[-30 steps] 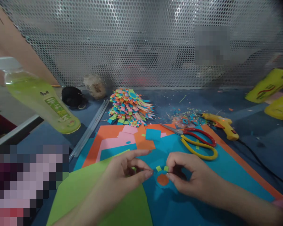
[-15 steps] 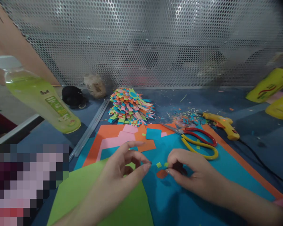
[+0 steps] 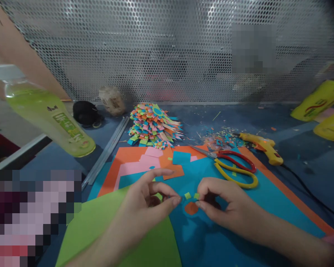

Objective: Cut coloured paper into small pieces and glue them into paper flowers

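My right hand [image 3: 225, 202] pinches a small orange paper disc [image 3: 191, 208] by its edge, between thumb and forefinger. The disc faces up above the blue paper sheet [image 3: 211, 244]. Two tiny green paper squares [image 3: 187, 195] lie just beyond it, one close to the right fingertips. To the left of the disc, my left hand [image 3: 156, 200] has its thumb and a finger pressed together, with its forefinger raised. Whatever sits in that pinch, if anything, is too small to make out. The left wrist is over a light green sheet [image 3: 144, 237].
Red-and-yellow-handled scissors [image 3: 235, 168] lie on the sheets beyond my right hand. Behind them are a yellow glue gun [image 3: 263, 146] with its cord and paper scraps [image 3: 225, 139]. A colourful layered paper piece [image 3: 153, 128] stands at the back. A drink bottle [image 3: 50, 115] is at left.
The orange disc has turned from tilted to more face-on in my right fingers. My left thumb and finger have come closer together and moved slightly right.
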The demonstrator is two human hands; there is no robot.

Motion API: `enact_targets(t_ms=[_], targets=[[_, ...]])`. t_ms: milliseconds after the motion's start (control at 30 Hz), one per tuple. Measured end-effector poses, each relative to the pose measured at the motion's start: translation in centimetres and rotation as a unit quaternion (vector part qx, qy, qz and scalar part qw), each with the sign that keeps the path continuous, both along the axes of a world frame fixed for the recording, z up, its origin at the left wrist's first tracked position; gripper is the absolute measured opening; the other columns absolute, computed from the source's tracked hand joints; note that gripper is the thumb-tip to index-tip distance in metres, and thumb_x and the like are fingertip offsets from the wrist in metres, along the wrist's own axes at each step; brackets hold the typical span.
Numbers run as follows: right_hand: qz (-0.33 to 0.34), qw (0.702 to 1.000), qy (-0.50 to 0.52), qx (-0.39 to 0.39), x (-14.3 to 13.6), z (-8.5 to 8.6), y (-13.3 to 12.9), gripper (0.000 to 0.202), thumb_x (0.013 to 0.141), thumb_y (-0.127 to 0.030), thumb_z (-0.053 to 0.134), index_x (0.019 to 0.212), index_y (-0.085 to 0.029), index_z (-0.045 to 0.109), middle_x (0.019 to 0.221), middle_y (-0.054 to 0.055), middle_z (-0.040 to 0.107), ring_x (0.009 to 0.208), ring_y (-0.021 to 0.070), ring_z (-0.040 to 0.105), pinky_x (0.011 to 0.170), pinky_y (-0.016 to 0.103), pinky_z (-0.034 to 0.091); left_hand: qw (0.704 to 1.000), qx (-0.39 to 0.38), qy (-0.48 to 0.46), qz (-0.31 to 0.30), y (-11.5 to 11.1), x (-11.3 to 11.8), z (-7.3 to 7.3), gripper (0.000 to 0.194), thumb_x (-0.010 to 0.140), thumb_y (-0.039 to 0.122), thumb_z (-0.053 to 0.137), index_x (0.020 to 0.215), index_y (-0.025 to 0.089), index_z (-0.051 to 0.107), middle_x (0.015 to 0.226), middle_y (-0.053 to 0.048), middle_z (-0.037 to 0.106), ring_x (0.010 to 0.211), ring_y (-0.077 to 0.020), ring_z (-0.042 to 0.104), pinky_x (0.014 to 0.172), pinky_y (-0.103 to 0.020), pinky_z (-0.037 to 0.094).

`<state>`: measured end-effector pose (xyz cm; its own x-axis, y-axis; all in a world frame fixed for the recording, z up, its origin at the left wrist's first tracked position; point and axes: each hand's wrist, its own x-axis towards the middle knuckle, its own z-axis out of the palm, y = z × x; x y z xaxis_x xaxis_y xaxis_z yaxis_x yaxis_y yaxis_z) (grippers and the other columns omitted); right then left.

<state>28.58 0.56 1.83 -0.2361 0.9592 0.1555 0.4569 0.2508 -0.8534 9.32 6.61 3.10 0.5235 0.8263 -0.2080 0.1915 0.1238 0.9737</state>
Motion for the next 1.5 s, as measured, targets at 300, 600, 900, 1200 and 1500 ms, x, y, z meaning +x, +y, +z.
enact_targets(t_ms=[300, 600, 900, 1200, 1500], targets=[[-0.002, 1.000, 0.004, 0.005, 0.0, -0.1, 0.0, 0.011, 0.079, -0.015, 0.049, 0.070, -0.020, 0.045, 0.065, -0.004, 0.048, 0.057, 0.0093, 0.044, 0.050, 0.020, 0.034, 1.000, 0.007, -0.011, -0.016, -0.1, -0.3, -0.2, 0.045, 0.070, 0.033, 0.070, 0.108, 0.022, 0.048, 0.069, 0.003, 0.067, 0.063, -0.0116, 0.058, 0.053, -0.023, 0.033], [-0.006, 1.000, 0.014, -0.008, -0.1, 0.3, 0.2, 0.012, 0.081, -0.016, 0.049, 0.069, -0.019, 0.046, 0.064, -0.004, 0.048, 0.057, 0.0088, 0.043, 0.051, 0.019, 0.035, 0.997, 0.046, -0.045, -0.039, 0.0, -0.3, -0.1, 0.037, 0.076, 0.033, 0.066, 0.107, 0.026, 0.047, 0.070, 0.004, 0.067, 0.066, -0.0126, 0.059, 0.055, -0.025, 0.034], [0.000, 1.000, 0.009, 0.006, 0.1, 0.2, 0.1, 0.013, 0.082, -0.017, 0.050, 0.070, -0.020, 0.046, 0.064, -0.004, 0.049, 0.056, 0.0087, 0.044, 0.050, 0.019, 0.035, 0.997, 0.032, -0.054, -0.035, -0.1, -0.4, -0.4, 0.038, 0.074, 0.031, 0.068, 0.106, 0.024, 0.047, 0.068, 0.004, 0.066, 0.063, -0.0113, 0.057, 0.056, -0.024, 0.035], [0.002, 0.927, -0.191, 0.322, 0.8, 0.4, 0.1, 0.014, 0.089, -0.013, 0.042, 0.083, -0.018, 0.052, 0.072, 0.003, 0.059, 0.064, 0.0123, 0.054, 0.054, 0.023, 0.041, 0.997, -0.005, -0.066, 0.028, -0.3, -0.1, 0.7, 0.030, 0.078, 0.035, 0.061, 0.101, 0.020, 0.048, 0.063, 0.004, 0.058, 0.054, -0.0081, 0.047, 0.048, -0.020, 0.033], [0.051, 0.806, -0.314, 0.499, 0.8, 0.7, -1.4, 0.011, 0.080, -0.013, 0.051, 0.078, -0.018, 0.061, 0.082, 0.004, 0.068, 0.058, 0.0161, 0.053, 0.046, 0.033, 0.035, 0.959, -0.223, -0.150, -0.091, -0.1, -0.6, -1.2, 0.040, 0.066, 0.023, 0.067, 0.104, 0.020, 0.052, 0.065, 0.004, 0.059, 0.050, -0.0063, 0.047, 0.044, -0.018, 0.032]])
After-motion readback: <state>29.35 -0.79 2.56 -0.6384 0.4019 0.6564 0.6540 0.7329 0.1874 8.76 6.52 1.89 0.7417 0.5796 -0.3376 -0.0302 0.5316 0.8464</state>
